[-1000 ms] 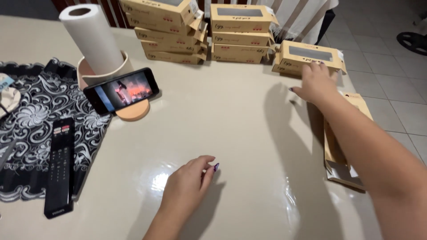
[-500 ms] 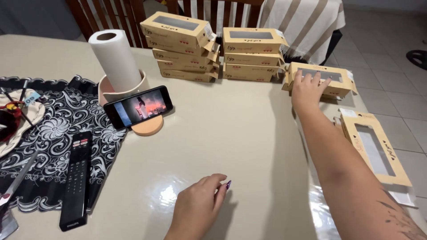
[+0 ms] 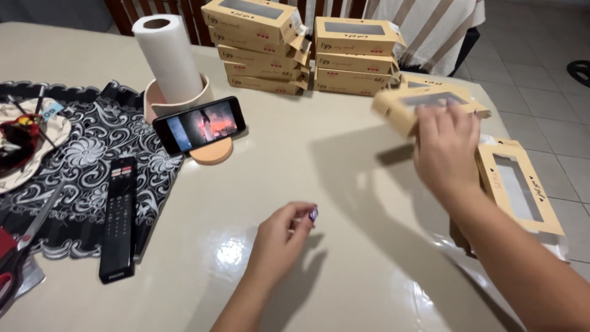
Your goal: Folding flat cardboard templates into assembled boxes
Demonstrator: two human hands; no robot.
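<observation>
My right hand (image 3: 447, 147) grips a tan cardboard box with a clear window (image 3: 399, 109) and holds it lifted above the table, blurred by motion. My left hand (image 3: 284, 237) rests on the glossy beige table (image 3: 344, 258) with its fingers curled in loosely; I cannot see anything in it. Two stacks of the same tan window boxes (image 3: 307, 49) stand at the far side of the table. A flat unfolded box (image 3: 519, 184) lies at the right edge, partly hidden under my right forearm.
A phone (image 3: 200, 125) showing a video leans on a round peach stand in front of a paper towel roll (image 3: 167, 56). A black remote (image 3: 119, 216) lies on a black patterned cloth (image 3: 74, 178). A plate (image 3: 24, 144) and red-handled scissors (image 3: 9, 270) are at the left.
My right hand has taken a box from the far right pile and lifted it toward me. My left hand has stayed in place on the table.
</observation>
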